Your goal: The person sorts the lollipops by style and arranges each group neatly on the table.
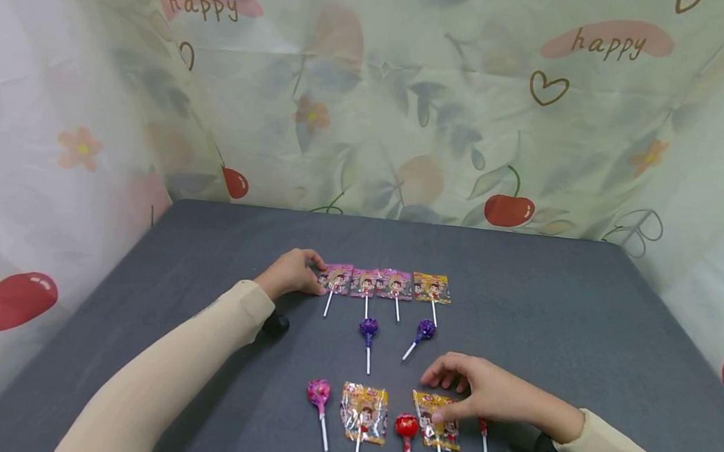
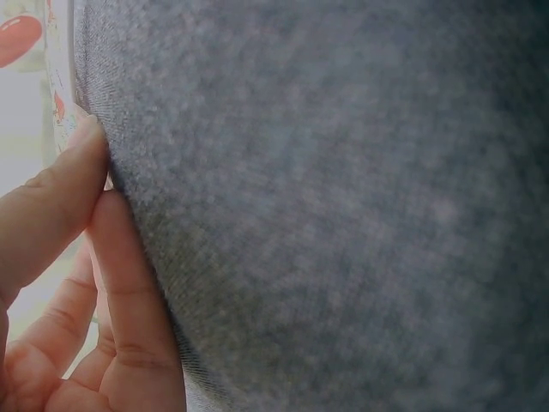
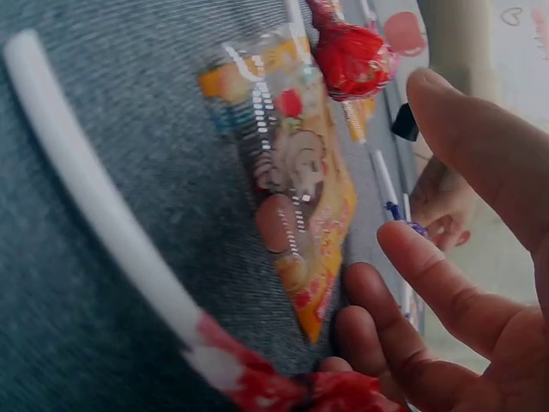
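Gray table with lollipops laid out in rows.
The right hand, lower right of centre, is released, fingers loosely bent, over a yellow packet. By the left hand, left of centre, a pink packet is pinched at the upper row's left end. A red lollipop is positioned bottom centre; two purple lollipops are located above it.

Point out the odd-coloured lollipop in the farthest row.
The rightmost lollipop there: its wrapper is yellow-orange, unlike the three pink-wrapped lollipops to its left.
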`<state>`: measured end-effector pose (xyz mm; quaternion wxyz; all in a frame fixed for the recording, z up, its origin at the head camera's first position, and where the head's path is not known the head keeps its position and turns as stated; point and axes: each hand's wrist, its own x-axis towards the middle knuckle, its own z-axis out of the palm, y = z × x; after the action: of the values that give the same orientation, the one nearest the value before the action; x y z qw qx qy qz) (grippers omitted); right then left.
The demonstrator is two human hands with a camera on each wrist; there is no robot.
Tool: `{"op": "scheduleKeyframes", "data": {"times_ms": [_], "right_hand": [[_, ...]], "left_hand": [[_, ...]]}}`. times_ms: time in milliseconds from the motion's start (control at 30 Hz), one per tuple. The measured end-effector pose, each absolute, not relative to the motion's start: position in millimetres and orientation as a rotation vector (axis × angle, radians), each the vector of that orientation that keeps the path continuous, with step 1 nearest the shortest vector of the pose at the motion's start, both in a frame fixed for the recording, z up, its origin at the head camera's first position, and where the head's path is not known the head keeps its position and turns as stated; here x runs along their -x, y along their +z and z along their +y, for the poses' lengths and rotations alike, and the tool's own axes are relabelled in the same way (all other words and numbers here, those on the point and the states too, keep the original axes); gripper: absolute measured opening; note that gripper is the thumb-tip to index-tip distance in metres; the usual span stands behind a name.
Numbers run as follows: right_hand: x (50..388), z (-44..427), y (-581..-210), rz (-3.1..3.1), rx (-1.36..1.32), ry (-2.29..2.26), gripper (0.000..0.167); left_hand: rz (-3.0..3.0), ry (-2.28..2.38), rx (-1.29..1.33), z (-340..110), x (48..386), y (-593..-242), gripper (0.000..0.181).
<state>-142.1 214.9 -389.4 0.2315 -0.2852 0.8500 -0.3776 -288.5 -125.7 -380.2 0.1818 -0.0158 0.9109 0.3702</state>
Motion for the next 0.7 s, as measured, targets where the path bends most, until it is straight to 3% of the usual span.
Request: {"op": "scheduleKeyframes", "data": {"times_ms": [300,700], "right_hand": [[139.4,212.1,-397.1,2.390,1.016,-1.016,0.047],[134.6,207.4,-398.5,2.495,0.999,-0.906,0.055]], "left_hand": [[2.590,1.018,0.007,-126.8,288.8,-380.7,0.043],[2.584,1.016,0.038,-125.9,288.5,-379.5,0.042]]}}
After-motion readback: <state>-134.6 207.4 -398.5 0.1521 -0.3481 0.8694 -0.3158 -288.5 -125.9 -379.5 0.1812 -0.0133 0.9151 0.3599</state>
